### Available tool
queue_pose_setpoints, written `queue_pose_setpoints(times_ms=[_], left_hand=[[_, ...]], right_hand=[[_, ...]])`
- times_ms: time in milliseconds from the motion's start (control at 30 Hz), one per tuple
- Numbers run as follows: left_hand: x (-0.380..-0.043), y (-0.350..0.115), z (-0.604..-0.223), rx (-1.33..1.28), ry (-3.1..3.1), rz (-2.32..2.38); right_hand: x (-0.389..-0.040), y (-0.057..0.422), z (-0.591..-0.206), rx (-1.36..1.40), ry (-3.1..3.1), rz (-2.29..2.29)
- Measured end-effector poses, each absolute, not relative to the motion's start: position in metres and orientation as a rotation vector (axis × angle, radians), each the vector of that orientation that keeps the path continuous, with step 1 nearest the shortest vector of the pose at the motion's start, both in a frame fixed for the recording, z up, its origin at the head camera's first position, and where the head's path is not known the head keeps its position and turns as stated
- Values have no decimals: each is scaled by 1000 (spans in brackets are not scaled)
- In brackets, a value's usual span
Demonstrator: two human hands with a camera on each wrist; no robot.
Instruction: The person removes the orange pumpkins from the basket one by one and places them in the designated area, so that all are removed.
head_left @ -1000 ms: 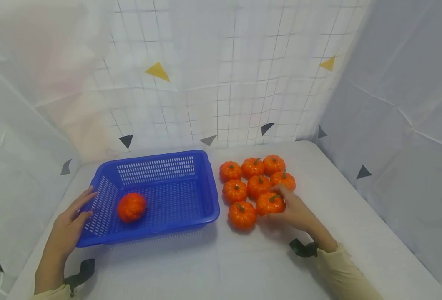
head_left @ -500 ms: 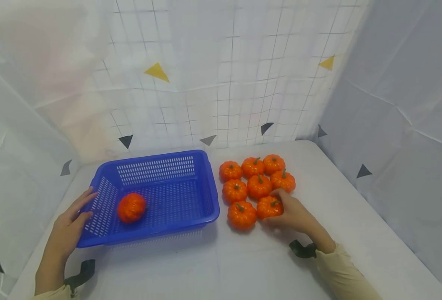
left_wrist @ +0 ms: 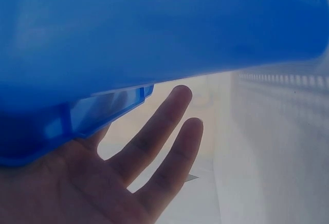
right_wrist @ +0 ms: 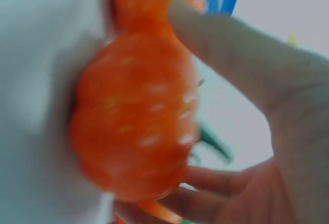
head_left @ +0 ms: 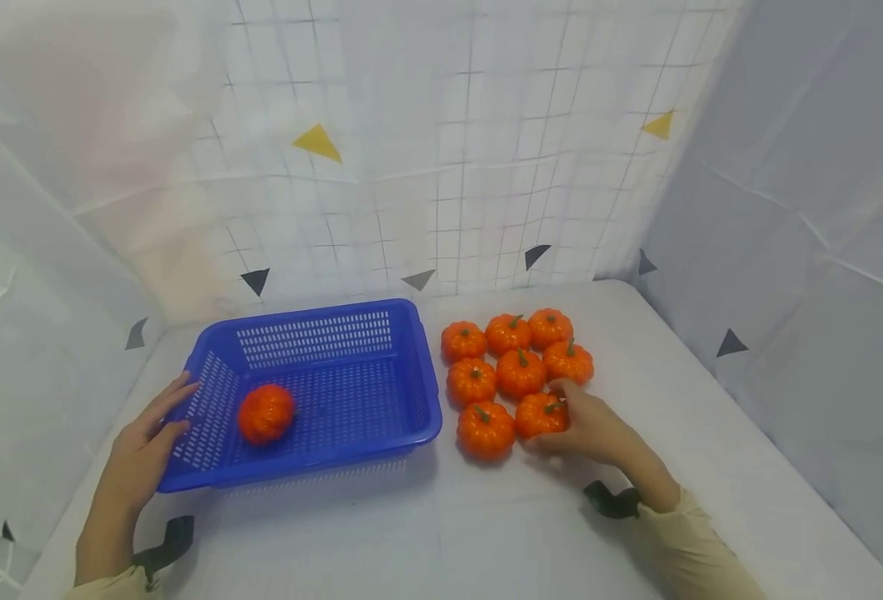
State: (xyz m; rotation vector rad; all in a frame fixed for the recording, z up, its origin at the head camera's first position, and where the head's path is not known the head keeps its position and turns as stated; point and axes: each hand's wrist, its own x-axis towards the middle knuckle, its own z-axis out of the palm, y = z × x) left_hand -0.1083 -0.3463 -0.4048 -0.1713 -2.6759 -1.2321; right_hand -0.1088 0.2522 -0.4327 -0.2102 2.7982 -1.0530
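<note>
At the left end of the blue plastic basket [head_left: 426, 408], my left hand [head_left: 134, 458] holds the rim, its thumb and a finger over the edge. In the left wrist view, two straight fingers [left_wrist: 154, 147] extend below the rim. One orange pumpkin [head_left: 265, 414] lies inside the basket, near that end. My right hand [head_left: 599, 429] grips a small orange pumpkin [head_left: 539, 416] at the front right of a group, thumb on the near side and fingers on the far side. In the right wrist view, this pumpkin [right_wrist: 136, 121] sits between thumb and fingers, its green stem pointing towards the palm.
Several more orange pumpkins [head_left: 520, 372] stand close together right of the basket, one [head_left: 486, 431] directly left of the gripped one. All stand on a white-covered table [head_left: 441, 533]. White sheets with grid lines and triangles [head_left: 381, 167] enclose the back and sides.
The pumpkin at my right hand has shifted slightly towards the front and turned, its stem now leaning right. My right hand has moved slightly with it; the left hand stays on the basket.
</note>
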Motion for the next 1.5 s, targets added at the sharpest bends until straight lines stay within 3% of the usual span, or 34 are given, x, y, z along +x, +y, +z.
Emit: queue_pose_setpoints(times_ms=[300, 533, 767, 1067, 1500], left_hand=[[-109, -345, -403, -162, -2704, -1229], [-108, -345, -403, -136, -2706, -1243], [-109, -346, -403, -148, -2699, -1253], [-109, -345, -402, -139, -2699, -1245], [-108, -346, -404, -143, -2708, -1240]], right_hand=[[-106, 224, -387, -370, 2990, -989], [-116, 185, -343, -760, 3045, -961], [-126, 140, -310, -933, 2925, -949], [-146, 81, -297, -1300, 2828, -723], [-176, 15, -296, -1327, 2652, -711]])
